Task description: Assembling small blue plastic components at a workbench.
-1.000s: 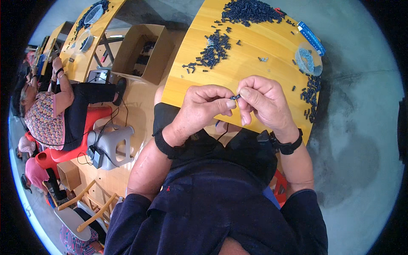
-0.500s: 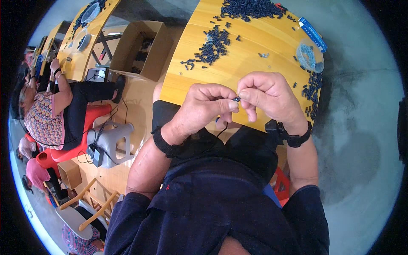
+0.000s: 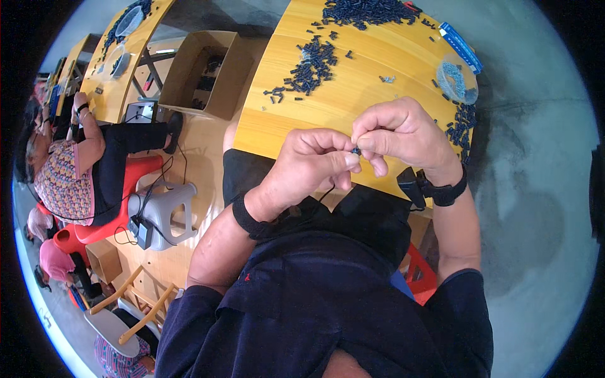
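My left hand (image 3: 312, 162) is closed in a pinch on a small black part (image 3: 356, 151) above the near edge of the yellow wooden table (image 3: 353, 91). Thumb and finger of my right hand (image 3: 403, 135) are pinched together against the top of that part; whatever they grip there is too small to make out. Small black cylindrical pieces (image 3: 313, 65) lie loose on the table to the left, beyond my hands. A few small silvery bits (image 3: 387, 79) rest near the middle of the tabletop.
A larger heap of black pieces (image 3: 365, 11) covers the far edge; more pieces (image 3: 463, 120) line the right edge. There stand a clear tub (image 3: 469, 94) of small silvery pieces and a blue box (image 3: 461, 48). An open carton (image 3: 236, 75) and a seated person (image 3: 66, 179) are left.
My right hand has shifted slightly, its wrist moving outward to the right. The pinch at the black part continues, and the table appears moved slightly left in view.
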### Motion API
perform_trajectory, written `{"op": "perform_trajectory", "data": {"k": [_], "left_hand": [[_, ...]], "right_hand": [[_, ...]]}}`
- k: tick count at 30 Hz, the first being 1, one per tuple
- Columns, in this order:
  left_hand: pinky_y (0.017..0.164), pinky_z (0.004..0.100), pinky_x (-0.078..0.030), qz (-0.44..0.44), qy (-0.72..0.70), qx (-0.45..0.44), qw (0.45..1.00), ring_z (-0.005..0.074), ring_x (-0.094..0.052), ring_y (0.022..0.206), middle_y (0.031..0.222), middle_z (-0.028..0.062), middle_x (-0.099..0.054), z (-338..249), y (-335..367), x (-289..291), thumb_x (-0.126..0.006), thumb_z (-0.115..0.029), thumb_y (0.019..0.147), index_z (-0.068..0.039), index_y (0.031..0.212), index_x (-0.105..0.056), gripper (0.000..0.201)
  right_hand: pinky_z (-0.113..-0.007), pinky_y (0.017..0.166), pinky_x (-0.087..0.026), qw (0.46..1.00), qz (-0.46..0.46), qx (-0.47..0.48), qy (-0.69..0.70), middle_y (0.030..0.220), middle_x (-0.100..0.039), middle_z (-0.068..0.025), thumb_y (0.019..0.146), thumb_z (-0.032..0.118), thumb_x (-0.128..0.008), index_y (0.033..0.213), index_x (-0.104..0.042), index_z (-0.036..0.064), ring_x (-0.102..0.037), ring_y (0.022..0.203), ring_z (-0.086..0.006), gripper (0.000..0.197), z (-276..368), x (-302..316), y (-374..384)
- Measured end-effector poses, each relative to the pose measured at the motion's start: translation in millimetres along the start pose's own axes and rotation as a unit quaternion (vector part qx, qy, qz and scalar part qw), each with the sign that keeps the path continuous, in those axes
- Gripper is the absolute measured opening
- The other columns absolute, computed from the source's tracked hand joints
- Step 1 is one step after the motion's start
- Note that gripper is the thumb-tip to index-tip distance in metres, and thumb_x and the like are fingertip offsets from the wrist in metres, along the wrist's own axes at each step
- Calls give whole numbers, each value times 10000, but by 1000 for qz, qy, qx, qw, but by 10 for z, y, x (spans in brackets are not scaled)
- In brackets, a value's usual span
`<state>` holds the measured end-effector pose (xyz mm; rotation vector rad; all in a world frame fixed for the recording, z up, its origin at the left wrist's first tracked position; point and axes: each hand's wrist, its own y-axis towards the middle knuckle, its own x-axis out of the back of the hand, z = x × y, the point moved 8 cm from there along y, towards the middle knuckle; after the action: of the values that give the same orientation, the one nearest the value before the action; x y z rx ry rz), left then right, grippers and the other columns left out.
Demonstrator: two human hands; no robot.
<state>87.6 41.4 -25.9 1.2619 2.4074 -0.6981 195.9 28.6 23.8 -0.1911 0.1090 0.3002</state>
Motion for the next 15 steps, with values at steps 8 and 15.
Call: {"op": "perform_trajectory", "data": {"k": [8,15], "left_hand": [[541,217,-509,-5,-9,-7,1000,91,-613,586,766,53,-656,-82,-12,-49,-613,-45,872,24,922,-636,89],[528,216,-512,-25,32,-4,999,85,-612,582,744,43,-649,-219,-65,-44,-619,-56,871,20,907,-638,86]], "right_hand": [[-198,478,-474,1000,10,-14,20,669,-615,-42,870,107,-611,861,-627,-33,-588,510,-92,141,77,-19,-8],[-196,457,-481,996,5,-70,63,663,-617,-59,864,122,-627,844,-616,-42,-592,492,-105,166,71,-49,0]]}}
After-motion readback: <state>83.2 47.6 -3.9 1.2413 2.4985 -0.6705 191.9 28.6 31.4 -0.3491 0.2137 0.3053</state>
